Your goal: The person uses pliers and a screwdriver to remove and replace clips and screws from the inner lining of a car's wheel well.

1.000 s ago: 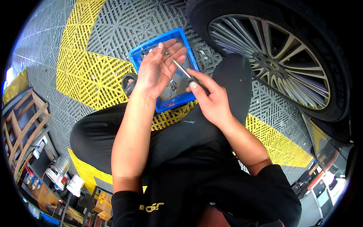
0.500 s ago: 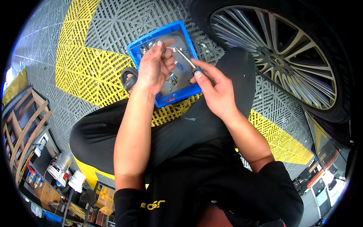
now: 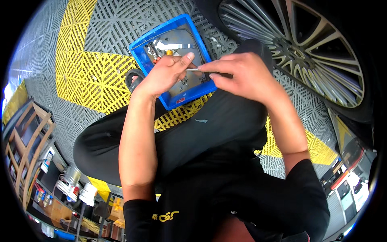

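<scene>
Over the blue tray (image 3: 163, 100), the fingers of both hands meet around a thin tool (image 3: 193, 69) with a metal shaft and a dark handle. On the right hand (image 3: 250, 76), the index finger stretches along the upper side of the tool and the thumb lies below it, the dark handle gripped in the narrow space between them. On the left hand (image 3: 167, 74), the fingers are curled at the far end of the shaft, with the thumb raised and pointing up and to the right; they hide the tip, so I cannot tell whether they pinch anything. The shaft runs nearly level from one hand to the other.

Both wrists are raised: the left forearm comes almost straight up from the lower edge, while the right forearm slants inward from the person's right, back of the hand uppermost.

Below the hands, the tray sits turned at an angle on the grated floor (image 3: 96, 78), holding a pale strip (image 3: 179, 46), a yellow piece (image 3: 169, 52) and small metal parts (image 3: 184, 82). Just beyond the right knee stands a wheel (image 3: 296, 56) with many spokes. The person sits with black-clad legs (image 3: 201, 129) folded.
</scene>
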Action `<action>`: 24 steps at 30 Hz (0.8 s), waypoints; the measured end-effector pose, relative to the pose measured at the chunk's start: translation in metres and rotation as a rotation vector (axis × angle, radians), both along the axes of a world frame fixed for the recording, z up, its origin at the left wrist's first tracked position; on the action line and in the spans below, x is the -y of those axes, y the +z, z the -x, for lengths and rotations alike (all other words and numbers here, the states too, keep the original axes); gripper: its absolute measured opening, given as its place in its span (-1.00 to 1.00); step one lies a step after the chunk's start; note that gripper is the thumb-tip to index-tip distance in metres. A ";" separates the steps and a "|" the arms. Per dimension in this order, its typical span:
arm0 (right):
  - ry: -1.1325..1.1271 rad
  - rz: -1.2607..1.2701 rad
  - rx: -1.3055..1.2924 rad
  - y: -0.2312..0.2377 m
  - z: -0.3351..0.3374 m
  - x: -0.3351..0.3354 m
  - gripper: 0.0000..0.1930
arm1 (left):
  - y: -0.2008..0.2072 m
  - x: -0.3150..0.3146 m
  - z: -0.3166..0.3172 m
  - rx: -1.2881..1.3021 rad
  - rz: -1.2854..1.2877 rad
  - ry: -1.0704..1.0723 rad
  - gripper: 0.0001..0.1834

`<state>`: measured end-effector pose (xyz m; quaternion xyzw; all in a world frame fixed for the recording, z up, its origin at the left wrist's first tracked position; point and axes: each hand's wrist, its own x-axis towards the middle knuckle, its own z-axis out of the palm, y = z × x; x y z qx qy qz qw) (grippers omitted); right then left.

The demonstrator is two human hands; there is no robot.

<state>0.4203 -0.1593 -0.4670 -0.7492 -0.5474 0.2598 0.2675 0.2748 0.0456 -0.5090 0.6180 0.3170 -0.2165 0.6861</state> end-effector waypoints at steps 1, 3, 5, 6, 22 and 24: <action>0.071 -0.045 0.098 -0.001 -0.005 0.000 -0.72 | 0.001 0.001 0.000 -0.006 -0.015 -0.039 -0.34; 0.159 -0.069 0.162 0.000 -0.014 -0.003 -0.72 | 0.007 0.003 0.000 0.024 -0.100 -0.091 -0.35; 0.196 -0.075 0.051 -0.006 -0.024 -0.004 -0.73 | 0.009 0.004 -0.001 0.123 -0.186 -0.139 -0.36; 0.189 -0.074 -0.057 -0.012 -0.029 -0.006 -0.72 | 0.013 0.006 -0.002 0.127 -0.192 -0.155 -0.39; -0.466 0.163 -1.813 -0.021 0.016 -0.013 -0.58 | 0.034 0.005 -0.017 0.354 -0.560 0.285 -0.51; -0.458 0.072 -1.779 -0.013 0.027 -0.021 -0.58 | 0.027 0.006 -0.020 0.433 -0.464 0.578 -0.47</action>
